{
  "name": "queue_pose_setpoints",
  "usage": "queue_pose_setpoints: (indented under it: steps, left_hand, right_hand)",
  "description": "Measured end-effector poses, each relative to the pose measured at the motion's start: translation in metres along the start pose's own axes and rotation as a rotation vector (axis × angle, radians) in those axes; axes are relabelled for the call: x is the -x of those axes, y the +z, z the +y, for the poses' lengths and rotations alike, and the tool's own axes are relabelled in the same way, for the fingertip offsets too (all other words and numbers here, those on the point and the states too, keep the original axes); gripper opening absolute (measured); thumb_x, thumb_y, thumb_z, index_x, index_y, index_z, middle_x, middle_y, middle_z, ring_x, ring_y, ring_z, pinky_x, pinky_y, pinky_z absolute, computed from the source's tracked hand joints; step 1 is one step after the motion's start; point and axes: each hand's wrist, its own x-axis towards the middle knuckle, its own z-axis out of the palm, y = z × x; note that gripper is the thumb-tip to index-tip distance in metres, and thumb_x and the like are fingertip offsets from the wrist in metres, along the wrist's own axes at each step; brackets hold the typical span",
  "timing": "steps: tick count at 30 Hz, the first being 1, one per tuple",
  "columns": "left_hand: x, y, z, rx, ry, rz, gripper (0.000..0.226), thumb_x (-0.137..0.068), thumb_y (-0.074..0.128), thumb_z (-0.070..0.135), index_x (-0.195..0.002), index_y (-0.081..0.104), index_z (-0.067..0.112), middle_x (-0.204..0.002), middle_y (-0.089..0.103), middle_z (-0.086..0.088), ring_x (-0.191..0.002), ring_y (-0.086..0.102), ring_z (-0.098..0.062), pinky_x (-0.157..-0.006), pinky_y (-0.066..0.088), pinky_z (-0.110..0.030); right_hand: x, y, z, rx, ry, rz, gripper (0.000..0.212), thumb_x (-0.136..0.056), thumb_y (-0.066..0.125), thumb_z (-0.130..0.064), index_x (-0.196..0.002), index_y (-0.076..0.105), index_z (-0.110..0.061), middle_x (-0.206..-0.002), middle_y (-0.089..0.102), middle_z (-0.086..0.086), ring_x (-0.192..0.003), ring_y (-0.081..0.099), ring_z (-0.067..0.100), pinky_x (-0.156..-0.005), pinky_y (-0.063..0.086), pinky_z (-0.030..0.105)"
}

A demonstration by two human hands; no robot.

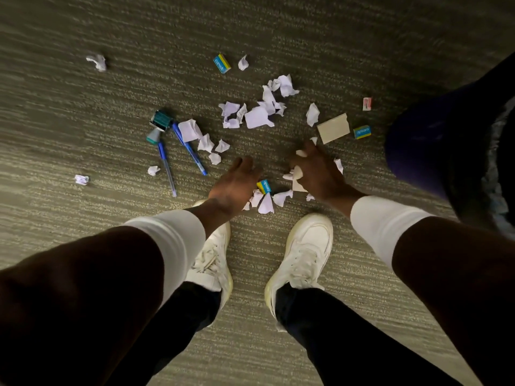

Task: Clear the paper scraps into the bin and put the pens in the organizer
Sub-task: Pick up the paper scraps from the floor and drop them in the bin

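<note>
White crumpled paper scraps (pixel 257 117) lie scattered over the carpet, with a few more (pixel 264 203) just in front of my shoes. My right hand (pixel 316 171) is low over the floor, shut on several paper scraps that stick out between its fingers. My left hand (pixel 237 185) hovers palm down beside it, fingers apart, holding nothing, next to a small blue-and-yellow eraser box (pixel 264 186). Two blue pens (pixel 189 149) (pixel 167 168) lie to the left of my hands. A dark bin (pixel 457 151) stands at the right edge.
A teal stamp-like item (pixel 160 121) and its cap (pixel 153 135) lie by the pens. A beige sticky-note pad (pixel 333 128), two more eraser boxes (pixel 222 63) (pixel 361 132) and a small red-white box (pixel 367 103) lie on the carpet. My white shoes (pixel 303 249) stand close behind my hands.
</note>
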Motion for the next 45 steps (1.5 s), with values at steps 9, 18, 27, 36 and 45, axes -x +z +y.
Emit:
queue_pose_setpoints:
  steps: [9, 18, 27, 36, 45]
  left_hand:
    - [0.027, -0.069, 0.051, 0.130, -0.033, 0.161, 0.046, -0.085, 0.052, -0.017, -0.123, 0.061, 0.008, -0.118, 0.061, -0.015, -0.109, 0.062, -0.035, -0.088, 0.057, -0.046]
    - [0.055, -0.171, 0.159, 0.419, -0.012, 0.409, 0.032, -0.089, 0.067, 0.001, -0.119, 0.069, 0.009, -0.114, 0.068, -0.014, -0.093, 0.070, -0.032, -0.080, 0.056, -0.036]
    - [0.047, -0.234, 0.299, 0.634, 0.049, 0.412, 0.031, -0.096, 0.067, 0.013, -0.127, 0.067, 0.009, -0.118, 0.069, -0.017, -0.109, 0.065, -0.035, -0.093, 0.049, -0.040]
    - [0.012, -0.213, 0.373, 0.656, 0.056, 0.134, 0.052, -0.107, 0.052, 0.025, -0.154, 0.041, 0.008, -0.138, 0.064, -0.023, -0.129, 0.059, -0.044, -0.100, 0.051, -0.044]
    - [0.038, -0.193, 0.335, 0.811, -0.068, 0.263, 0.034, -0.101, 0.053, 0.008, -0.135, 0.055, 0.011, -0.112, 0.076, -0.016, -0.101, 0.072, -0.038, -0.085, 0.059, -0.047]
  right_hand:
    - [0.067, -0.045, -0.032, -0.461, 0.162, 0.314, 0.022, -0.075, 0.083, 0.000, -0.093, 0.074, -0.008, -0.107, 0.060, 0.020, -0.092, 0.065, 0.036, -0.076, 0.048, 0.029]
    - [0.166, -0.162, -0.058, -0.627, 0.445, 0.660, 0.028, -0.074, 0.075, 0.007, -0.094, 0.075, -0.013, -0.104, 0.064, 0.012, -0.088, 0.063, 0.022, -0.076, 0.040, 0.017]
    - [0.251, -0.242, 0.008, -0.707, 0.713, 0.956, 0.017, -0.079, 0.075, -0.016, -0.095, 0.071, -0.014, -0.100, 0.067, 0.010, -0.088, 0.065, 0.022, -0.078, 0.050, 0.028]
    - [0.259, -0.236, 0.104, -0.867, 0.975, 0.711, 0.057, -0.075, 0.068, -0.049, -0.129, 0.068, -0.030, -0.115, 0.076, -0.002, -0.087, 0.070, -0.001, -0.064, 0.047, 0.002]
    - [0.263, -0.213, 0.093, -0.864, 0.877, 0.752, 0.031, -0.069, 0.064, -0.031, -0.098, 0.072, -0.026, -0.085, 0.078, -0.007, -0.077, 0.077, 0.014, -0.075, 0.066, 0.045]
